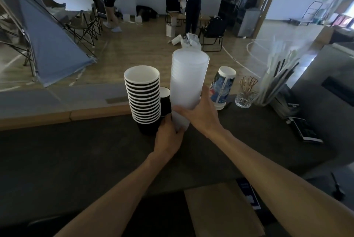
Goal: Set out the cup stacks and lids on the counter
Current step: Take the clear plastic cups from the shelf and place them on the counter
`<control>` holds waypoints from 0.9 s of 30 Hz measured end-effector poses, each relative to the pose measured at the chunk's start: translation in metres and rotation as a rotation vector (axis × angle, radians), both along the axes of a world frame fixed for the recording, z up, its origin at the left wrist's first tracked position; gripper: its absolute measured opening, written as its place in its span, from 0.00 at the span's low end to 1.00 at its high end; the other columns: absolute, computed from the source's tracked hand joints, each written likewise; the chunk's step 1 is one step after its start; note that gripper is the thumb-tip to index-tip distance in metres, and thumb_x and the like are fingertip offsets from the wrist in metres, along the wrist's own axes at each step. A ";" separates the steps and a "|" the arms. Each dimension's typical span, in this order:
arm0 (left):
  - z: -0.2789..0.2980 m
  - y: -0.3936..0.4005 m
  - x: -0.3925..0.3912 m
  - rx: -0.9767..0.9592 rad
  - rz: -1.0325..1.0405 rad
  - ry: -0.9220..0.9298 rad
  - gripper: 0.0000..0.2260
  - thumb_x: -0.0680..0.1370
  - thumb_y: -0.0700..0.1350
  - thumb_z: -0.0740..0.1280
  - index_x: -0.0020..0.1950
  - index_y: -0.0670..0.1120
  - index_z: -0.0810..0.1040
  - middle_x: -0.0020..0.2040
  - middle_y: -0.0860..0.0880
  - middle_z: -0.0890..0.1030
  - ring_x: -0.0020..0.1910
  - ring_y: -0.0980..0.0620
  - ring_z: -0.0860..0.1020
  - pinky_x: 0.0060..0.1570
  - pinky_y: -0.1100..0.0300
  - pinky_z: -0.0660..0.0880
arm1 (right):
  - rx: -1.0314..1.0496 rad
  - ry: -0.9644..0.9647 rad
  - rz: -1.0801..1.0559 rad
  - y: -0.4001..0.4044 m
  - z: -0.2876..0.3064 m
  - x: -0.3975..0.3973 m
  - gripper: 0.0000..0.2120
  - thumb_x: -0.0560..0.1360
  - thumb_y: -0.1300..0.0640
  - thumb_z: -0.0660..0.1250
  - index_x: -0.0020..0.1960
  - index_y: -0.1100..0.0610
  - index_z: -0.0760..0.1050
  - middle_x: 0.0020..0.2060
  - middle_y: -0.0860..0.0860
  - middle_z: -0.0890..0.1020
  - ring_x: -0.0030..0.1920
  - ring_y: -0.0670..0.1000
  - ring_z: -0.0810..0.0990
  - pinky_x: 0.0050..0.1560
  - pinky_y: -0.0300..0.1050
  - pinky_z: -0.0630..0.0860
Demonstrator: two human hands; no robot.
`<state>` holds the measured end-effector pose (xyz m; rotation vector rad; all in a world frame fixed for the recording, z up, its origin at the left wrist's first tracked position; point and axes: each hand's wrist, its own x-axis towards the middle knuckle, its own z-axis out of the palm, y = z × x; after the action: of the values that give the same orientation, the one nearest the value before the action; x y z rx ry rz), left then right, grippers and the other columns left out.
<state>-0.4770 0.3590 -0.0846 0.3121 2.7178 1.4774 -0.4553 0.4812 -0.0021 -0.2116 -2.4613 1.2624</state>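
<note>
**Both hands on the frosted cup stack**

The tall stack of frosted plastic cups (188, 81) stands upright at mid-counter (76, 150), and both hands are on it. Left hand (168, 133) cups the base, fingers curled round the bottom. Right hand (201, 112) wraps the lower side, fingers clamped across the front. Just beside it on the left, the stack of black paper cups (143, 98). A printed cup sleeve (222, 87) leans to the right.

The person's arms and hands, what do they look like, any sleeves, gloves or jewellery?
Both forearms are bare as far as the frame shows, with no sleeves in view. The left hand and right hand wear no gloves. No watch, bracelet or ring shows.
</note>
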 end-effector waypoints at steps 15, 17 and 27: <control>0.035 -0.087 0.114 -0.408 0.164 0.220 0.18 0.79 0.53 0.65 0.68 0.49 0.72 0.63 0.50 0.74 0.59 0.50 0.76 0.56 0.53 0.76 | 0.353 0.019 0.293 -0.031 -0.014 0.101 0.11 0.75 0.44 0.70 0.46 0.49 0.71 0.38 0.45 0.76 0.38 0.44 0.76 0.37 0.37 0.72; 0.038 -0.114 0.141 -0.435 0.232 0.223 0.17 0.79 0.53 0.65 0.66 0.49 0.73 0.62 0.50 0.75 0.57 0.51 0.77 0.55 0.53 0.77 | 0.377 0.030 0.392 -0.058 -0.013 0.117 0.10 0.76 0.45 0.70 0.45 0.49 0.71 0.39 0.45 0.75 0.38 0.44 0.76 0.38 0.38 0.73; 0.070 -0.325 0.262 -0.528 0.634 0.226 0.10 0.79 0.52 0.66 0.58 0.50 0.77 0.55 0.52 0.76 0.50 0.53 0.78 0.49 0.57 0.76 | 0.408 0.100 0.800 -0.282 0.002 0.169 0.09 0.76 0.45 0.70 0.47 0.48 0.72 0.41 0.44 0.75 0.40 0.42 0.76 0.41 0.37 0.75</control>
<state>-0.2148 0.0342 -0.0144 -0.4691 3.4386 0.7343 -0.2868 0.1991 0.0001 0.9982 -2.7226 0.9286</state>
